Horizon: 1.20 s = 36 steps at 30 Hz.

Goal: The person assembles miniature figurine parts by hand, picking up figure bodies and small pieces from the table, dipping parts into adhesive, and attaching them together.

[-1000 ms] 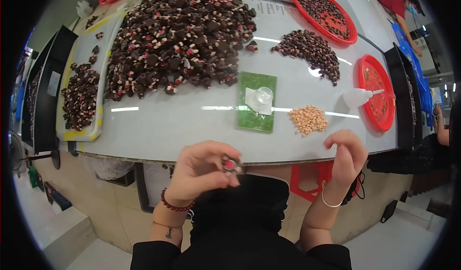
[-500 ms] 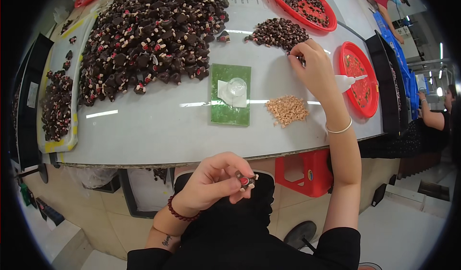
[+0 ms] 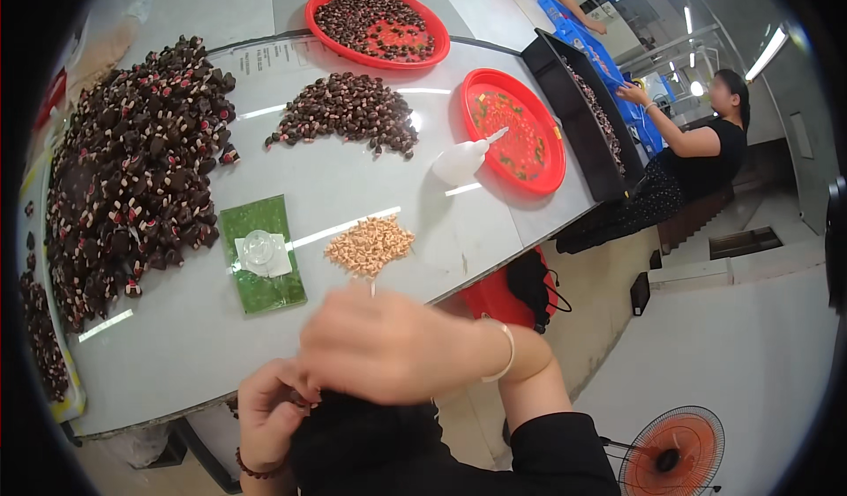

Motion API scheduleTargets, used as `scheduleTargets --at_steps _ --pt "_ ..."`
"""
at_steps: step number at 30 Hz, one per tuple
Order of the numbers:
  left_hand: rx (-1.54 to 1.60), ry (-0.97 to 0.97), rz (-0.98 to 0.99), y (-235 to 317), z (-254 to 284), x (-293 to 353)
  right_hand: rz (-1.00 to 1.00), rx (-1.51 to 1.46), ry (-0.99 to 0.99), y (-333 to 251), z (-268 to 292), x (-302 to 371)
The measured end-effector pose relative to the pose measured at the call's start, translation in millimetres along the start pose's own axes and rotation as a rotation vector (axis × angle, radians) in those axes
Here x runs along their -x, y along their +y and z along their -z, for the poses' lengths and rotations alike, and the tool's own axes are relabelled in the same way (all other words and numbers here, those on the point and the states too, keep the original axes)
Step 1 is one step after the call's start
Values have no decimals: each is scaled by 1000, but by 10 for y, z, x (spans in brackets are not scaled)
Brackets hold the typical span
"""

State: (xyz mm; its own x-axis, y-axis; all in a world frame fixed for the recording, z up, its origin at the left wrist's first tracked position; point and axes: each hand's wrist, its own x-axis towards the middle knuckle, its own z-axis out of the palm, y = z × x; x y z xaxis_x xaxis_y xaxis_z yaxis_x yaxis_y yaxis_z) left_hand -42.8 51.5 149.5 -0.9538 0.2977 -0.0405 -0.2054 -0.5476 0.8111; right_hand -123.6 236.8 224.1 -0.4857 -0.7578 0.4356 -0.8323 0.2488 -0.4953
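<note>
In front of my body, beyond the table's near edge, my left hand point(image 3: 269, 408) pinches a small dark brown figure point(image 3: 304, 400) with a bit of red on it; most of the figure is covered by fingers. My right hand point(image 3: 379, 346), slightly blurred, reaches across to it with curled fingers meeting the left fingertips. Whatever the right fingers hold is hidden. Beyond the hands lie a heap of small tan pieces point(image 3: 369, 245) and a green board point(image 3: 265, 289) bearing a white pad and a clear little dish point(image 3: 258, 248).
A large mound of brown figures point(image 3: 132, 178) covers the table's left. Farther back are a pile of small dark pieces point(image 3: 348, 112), a white squeeze bottle point(image 3: 459, 162) and two red trays point(image 3: 438, 33). A co-worker point(image 3: 697, 143) sits at right, beyond a black bin point(image 3: 573, 112). An orange fan point(image 3: 672, 456) stands lower right.
My right hand has left the pile of small dark pieces and come back to my left hand. The view has turned to the right, so the table appears shifted left and tilted.
</note>
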Motion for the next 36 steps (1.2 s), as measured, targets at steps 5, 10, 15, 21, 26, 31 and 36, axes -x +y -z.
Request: scheduleTargets --at_steps 5,10,15,21,26,31,36 --pt "-140 -33 86 16 -107 -71 2 49 112 -106 -153 230" --pt "-216 -50 75 -6 -94 -98 22 246 166 -131 -188 310" --pt "-174 -73 50 -62 -123 -94 -72 -15 217 -153 -171 342" --pt "-114 -78 12 -74 -145 -102 -192 -249 260 -124 -176 397" --pt "-186 -88 9 -79 -106 -69 -201 -291 237 -159 -156 362" --pt "-251 -62 -9 -62 -76 -80 -208 -271 201 -151 -166 308" --pt "-73 -114 11 40 -5 -71 -313 -160 261 70 -60 162"
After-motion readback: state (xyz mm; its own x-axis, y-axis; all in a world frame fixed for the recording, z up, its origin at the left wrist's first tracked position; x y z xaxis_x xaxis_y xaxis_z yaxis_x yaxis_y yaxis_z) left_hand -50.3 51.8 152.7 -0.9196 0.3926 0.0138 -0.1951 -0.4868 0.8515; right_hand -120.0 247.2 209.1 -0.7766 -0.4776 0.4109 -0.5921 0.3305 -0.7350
